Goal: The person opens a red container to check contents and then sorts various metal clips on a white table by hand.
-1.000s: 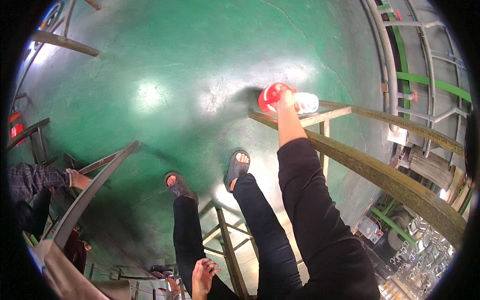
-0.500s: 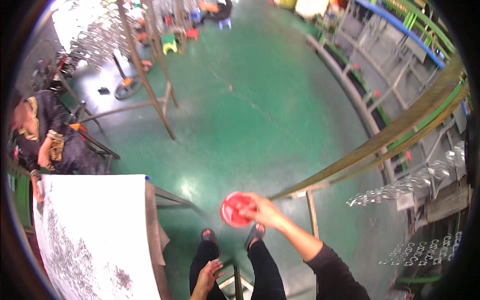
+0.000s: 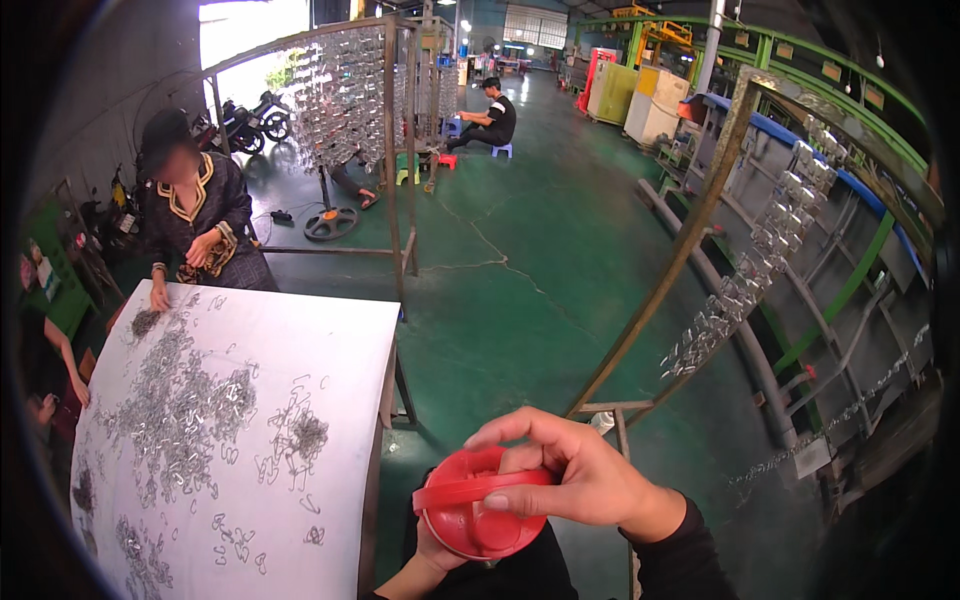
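Observation:
A red round container [image 3: 488, 530] with a handle band across its top is close in front of me at the lower middle. My right hand [image 3: 575, 480] is closed on the handle band, thumb on the near side and fingers curled over the far side. Below and left of it, my left hand [image 3: 435, 560] holds the container's side; its fingers are mostly hidden behind the red body. To the left is a white-topped table [image 3: 345, 340] with small metal clips [image 3: 185, 410] strewn in loose piles.
A person [image 3: 200, 200] at the table's far side reaches into a clip pile; another person's arm [image 3: 65, 360] is at the left edge. A metal rack [image 3: 335, 95] hung with parts stands behind. Right, a rusty frame [image 3: 680, 270] carries hanging metal pieces. Someone [image 3: 495, 120] sits farther off.
My view has lifted toward the room. The red container has come up closer to me, and my left hand, free before, now holds it beside my right hand.

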Motion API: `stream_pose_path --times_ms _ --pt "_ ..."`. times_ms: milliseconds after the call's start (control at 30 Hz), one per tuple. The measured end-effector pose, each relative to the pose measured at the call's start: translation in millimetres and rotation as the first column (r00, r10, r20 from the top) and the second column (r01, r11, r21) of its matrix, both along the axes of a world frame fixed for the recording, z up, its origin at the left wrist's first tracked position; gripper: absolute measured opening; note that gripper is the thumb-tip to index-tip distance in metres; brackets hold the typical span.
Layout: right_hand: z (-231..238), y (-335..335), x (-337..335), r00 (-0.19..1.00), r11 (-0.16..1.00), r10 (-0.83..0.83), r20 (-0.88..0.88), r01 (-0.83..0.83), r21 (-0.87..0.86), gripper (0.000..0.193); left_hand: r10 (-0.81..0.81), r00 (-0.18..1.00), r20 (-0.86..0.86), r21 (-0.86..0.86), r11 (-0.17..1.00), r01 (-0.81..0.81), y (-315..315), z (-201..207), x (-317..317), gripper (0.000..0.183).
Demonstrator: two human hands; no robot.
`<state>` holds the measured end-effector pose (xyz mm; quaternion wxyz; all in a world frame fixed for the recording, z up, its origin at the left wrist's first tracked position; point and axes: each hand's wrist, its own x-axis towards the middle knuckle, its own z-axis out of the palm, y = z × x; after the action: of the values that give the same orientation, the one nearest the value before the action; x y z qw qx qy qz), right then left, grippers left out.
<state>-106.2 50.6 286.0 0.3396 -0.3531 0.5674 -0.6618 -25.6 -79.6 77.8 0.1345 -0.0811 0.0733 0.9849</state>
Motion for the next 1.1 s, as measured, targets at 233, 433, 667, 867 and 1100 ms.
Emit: stream_pose_path --times_ms 233,433,667,867,1100 --pt "-15 16 4 0.343 0.883 -0.306 -0.888 0.450 -0.130 0.046 0.118 0.984 -0.132 -0.052 0.991 -0.126 11 -34 37 0.088" --pt "-45 16 80 0.302 0.940 -0.107 -0.947 0.341 0.002 0.062 0.300 0.908 -0.294 -0.413 0.816 -0.404 25 -2 42 0.070" --pt "-48 18 60 0.316 0.772 -0.512 -0.799 0.576 -0.267 0.063 0.356 0.912 -0.206 -0.083 0.922 -0.379 10 -1 28 0.065" --pt "-78 3 60 0.291 0.721 -0.623 -0.726 0.573 -0.389 0.052 0.387 0.886 -0.254 -0.190 0.879 -0.438 17 -1 14 0.066" --pt "-80 2 34 0.584 0.924 -0.380 -0.717 0.269 -0.271 0.043 0.220 0.961 -0.170 -0.050 0.972 -0.231 23 13 28 0.059"
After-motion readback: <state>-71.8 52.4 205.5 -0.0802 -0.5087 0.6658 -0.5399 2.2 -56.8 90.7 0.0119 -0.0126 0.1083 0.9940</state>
